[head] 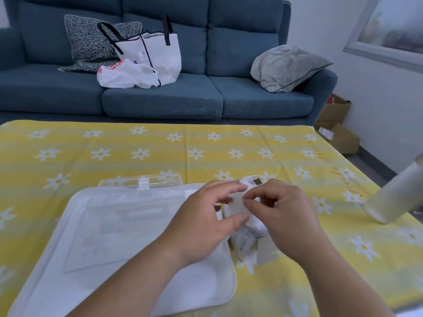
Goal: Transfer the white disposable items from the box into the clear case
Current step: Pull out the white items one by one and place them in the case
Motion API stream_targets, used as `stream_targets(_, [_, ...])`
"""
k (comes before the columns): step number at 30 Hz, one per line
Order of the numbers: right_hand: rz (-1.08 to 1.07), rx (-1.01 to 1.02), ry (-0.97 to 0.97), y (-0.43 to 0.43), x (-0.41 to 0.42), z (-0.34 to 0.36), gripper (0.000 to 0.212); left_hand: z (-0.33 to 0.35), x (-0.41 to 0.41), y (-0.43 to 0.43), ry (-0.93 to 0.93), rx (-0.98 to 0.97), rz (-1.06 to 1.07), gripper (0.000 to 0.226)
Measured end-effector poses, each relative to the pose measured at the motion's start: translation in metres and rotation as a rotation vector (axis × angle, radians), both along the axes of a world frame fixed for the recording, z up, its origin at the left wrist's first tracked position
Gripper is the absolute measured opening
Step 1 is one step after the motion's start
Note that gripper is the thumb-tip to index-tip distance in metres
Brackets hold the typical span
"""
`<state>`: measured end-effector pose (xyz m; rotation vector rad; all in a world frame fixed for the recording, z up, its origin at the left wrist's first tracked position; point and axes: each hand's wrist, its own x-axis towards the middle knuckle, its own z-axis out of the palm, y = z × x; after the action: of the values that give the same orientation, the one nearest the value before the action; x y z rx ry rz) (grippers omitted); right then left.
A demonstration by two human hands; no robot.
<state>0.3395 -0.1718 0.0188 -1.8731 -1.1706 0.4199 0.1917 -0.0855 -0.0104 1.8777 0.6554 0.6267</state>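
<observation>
A clear plastic case (pixel 119 225) lies on the yellow daisy cloth at lower left, its lid hinged back at the far edge (pixel 142 181). Right of it sits a small white box (pixel 246 242), mostly hidden by my hands. My left hand (pixel 206 223) and my right hand (pixel 281 216) meet over the box, and both pinch a white, soft disposable item (pixel 238 203) between thumb and fingers. More white material shows at the box's far end (pixel 248 180).
The table is covered by a yellow cloth (pixel 206 152). A frosted cylindrical post (pixel 396 193) leans in at the right. Behind stands a blue sofa (pixel 160 99) with a white tote bag (pixel 155 53), a plastic bag and cushions. Cardboard boxes (pixel 338 133) sit on the floor at right.
</observation>
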Motion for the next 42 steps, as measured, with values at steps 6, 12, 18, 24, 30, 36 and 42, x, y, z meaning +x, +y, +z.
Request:
stream_targets(6, [-0.028, -0.003, 0.322, -0.006, 0.001, 0.003, 0.03, -0.008, 0.01, -0.003, 0.088, -0.228, 0.146, 0.048])
stream_targets(12, [-0.222, -0.093, 0.296, -0.002, 0.017, -0.01, 0.017, -0.022, 0.014, -0.002, 0.157, -0.187, 0.247, 0.011])
stream_targets(18, [0.017, -0.119, 0.458, 0.002, 0.009, -0.006, 0.024, -0.01, 0.011, 0.0, -0.089, -0.317, 0.189, 0.027])
stream_targets(24, [-0.095, 0.025, 0.473, 0.008, 0.014, -0.005, 0.013, 0.004, 0.004, 0.007, -0.3, -0.472, 0.229, 0.02])
stream_targets(30, [-0.349, 0.061, 0.566, 0.009, 0.032, -0.006, 0.014, 0.027, -0.012, 0.026, -0.56, -0.621, 0.353, 0.022])
stream_targets(36, [-0.425, -0.275, 0.066, 0.01, 0.038, -0.009, 0.024, 0.05, -0.041, 0.041, -0.78, -0.724, 0.35, 0.035])
stream_targets(42, [-0.307, 0.182, -0.022, 0.011, 0.006, 0.024, 0.021, 0.052, -0.04, 0.034, -0.651, -0.785, 0.131, 0.037])
